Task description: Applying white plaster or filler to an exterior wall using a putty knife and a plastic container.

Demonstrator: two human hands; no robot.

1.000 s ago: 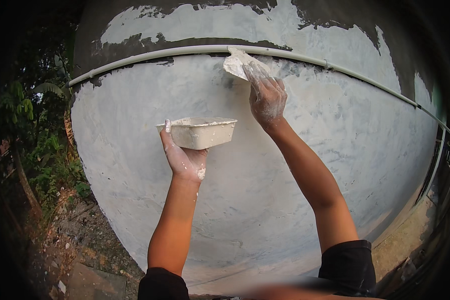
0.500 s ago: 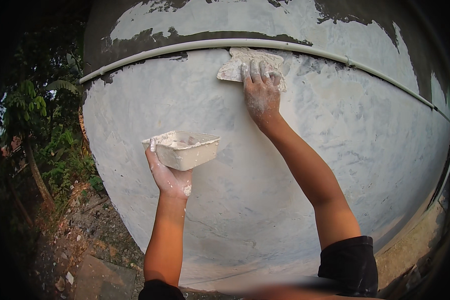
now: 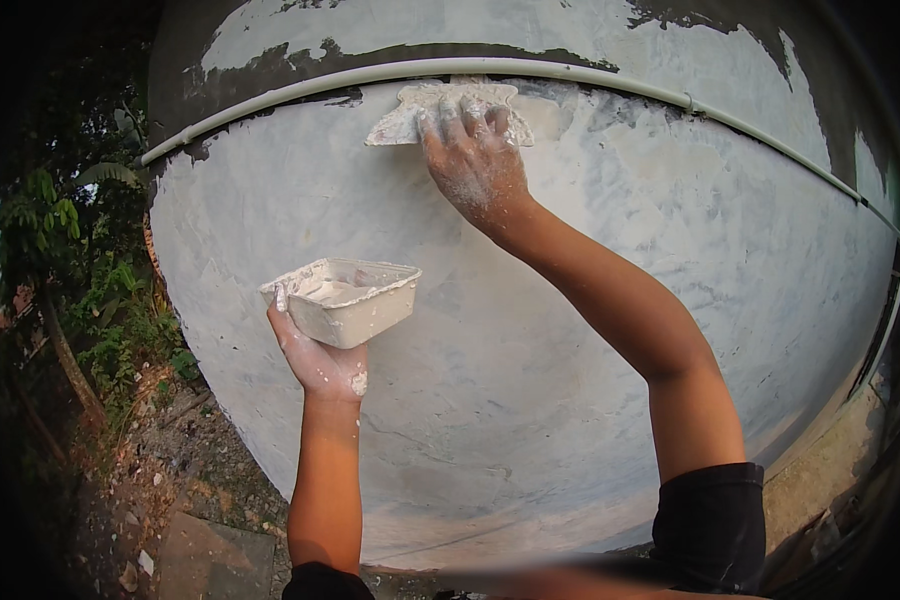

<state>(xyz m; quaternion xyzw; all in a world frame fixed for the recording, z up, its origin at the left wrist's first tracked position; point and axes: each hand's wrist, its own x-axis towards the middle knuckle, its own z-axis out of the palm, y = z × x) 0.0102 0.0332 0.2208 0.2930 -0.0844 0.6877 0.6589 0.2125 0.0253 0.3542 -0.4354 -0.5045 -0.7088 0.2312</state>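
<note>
Before me rises a wall (image 3: 570, 330) smeared with whitish filler. My right hand (image 3: 477, 165), dusted white, grips a wide putty knife (image 3: 402, 118) caked with filler. Its blade lies against the wall just below a white pipe, and the fingers press on its flat face. Lower and to the left, my left hand (image 3: 320, 358) holds up a white rectangular plastic tub (image 3: 365, 318) from below, with the thumb over its rim. Pale wet putty (image 3: 335, 291) lies inside the tub. White smears mark the left palm and wrist.
The white pipe (image 3: 370, 75) runs across the wall above the putty knife. Over it, bare dark grey patches (image 3: 185, 95) show around the coated areas. Trees and shrubs (image 3: 120, 300) stand at the left, above stony ground (image 3: 185, 445) with a flat slab (image 3: 210, 560).
My right hand has moved left and slightly up along the wall with the putty knife, whose blade has turned more level. The tub in my left hand has shifted a little left.
</note>
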